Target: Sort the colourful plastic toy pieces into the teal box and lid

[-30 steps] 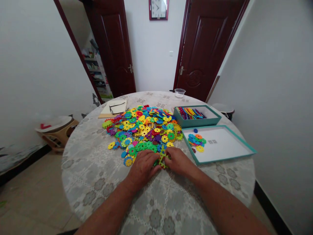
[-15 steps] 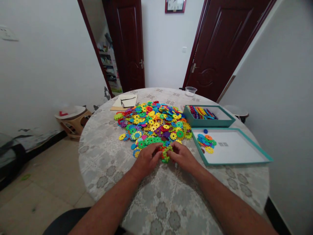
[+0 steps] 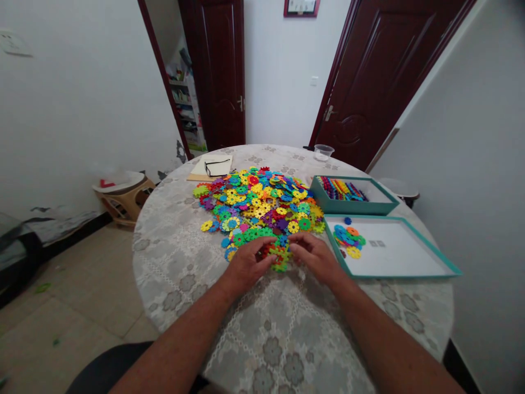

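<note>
Near the front of the table, a small cluster of joined interlocking discs (image 3: 280, 257), lime green and red with slotted edges, sits between my hands. My left hand (image 3: 251, 262) grips the cluster from the left with thumb and fingers, partly covering its red side. My right hand (image 3: 315, 256) is just right of it, thumb and fingers apart, with nothing visible in them. Just beyond my fingers lies a large loose pile of multicoloured discs (image 3: 258, 205). Whether the cluster rests on the cloth is hard to see.
A teal box (image 3: 355, 205) with rows of discs stands at the right. In front of it a shallow teal-rimmed lid (image 3: 406, 251) bears several loose discs. Glasses (image 3: 217, 167) lie on paper at the back left; a clear plastic bowl (image 3: 324, 152) stands at the back.
My right hand has let go of the disc cluster and drawn slightly right, its fingers opening. My left hand still holds the cluster. The camera view has shifted slightly.
</note>
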`<state>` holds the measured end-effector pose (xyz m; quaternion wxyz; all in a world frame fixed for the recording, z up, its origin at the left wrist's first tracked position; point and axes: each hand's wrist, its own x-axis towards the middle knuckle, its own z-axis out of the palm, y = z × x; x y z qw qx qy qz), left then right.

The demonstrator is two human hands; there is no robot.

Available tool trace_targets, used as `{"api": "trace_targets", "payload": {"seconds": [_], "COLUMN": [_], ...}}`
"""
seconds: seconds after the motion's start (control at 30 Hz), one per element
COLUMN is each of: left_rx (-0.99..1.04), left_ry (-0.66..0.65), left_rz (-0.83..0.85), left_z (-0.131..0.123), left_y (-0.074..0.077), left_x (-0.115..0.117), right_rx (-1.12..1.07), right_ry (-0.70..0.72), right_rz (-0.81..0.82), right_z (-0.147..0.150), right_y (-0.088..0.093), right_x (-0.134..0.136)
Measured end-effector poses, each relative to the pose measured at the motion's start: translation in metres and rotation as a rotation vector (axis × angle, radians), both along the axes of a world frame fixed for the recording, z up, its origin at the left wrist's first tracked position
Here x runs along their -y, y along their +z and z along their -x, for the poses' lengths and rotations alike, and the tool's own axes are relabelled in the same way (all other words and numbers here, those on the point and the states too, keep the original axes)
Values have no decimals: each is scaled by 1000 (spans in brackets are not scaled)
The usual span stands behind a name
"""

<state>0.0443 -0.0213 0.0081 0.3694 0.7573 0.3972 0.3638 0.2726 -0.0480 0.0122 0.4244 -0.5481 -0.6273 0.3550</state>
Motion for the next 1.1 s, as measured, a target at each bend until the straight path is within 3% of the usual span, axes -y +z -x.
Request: {"api": "trace_targets", "payload": {"seconds": [0.1,0.17,0.4,0.53,0.73,0.87,1.0,1.1], "left_rx": [55,108,123,109,40,7,26,69], "left_ry": [83,127,122,20,-138,-109,-61,-61], "left_rz": [50,76,70,92,10,61,118,131], "left_z": [2,4,7,8,6,5,5,5], "left_y": [0,2,11,5,4,6,2,-1], "left_x": [-4,-5,-6,-7,-4,-2,-4,-5], "right_rx": [185,348,563,642,551,402,325,277], "right_ry": [-195,-224,-84,-13,17,34,-76,42], "right_rz": [-117,-186,-263,-189,-169,-135,-173,-182], "right_z": [-17,-25,-15,-6,-4,-6,-5,2], "right_y": [1,-2,-14,-13,-8,-4,4,13], "right_x": [-8,-11,-7,-1,-2,-4,-1,6]}}
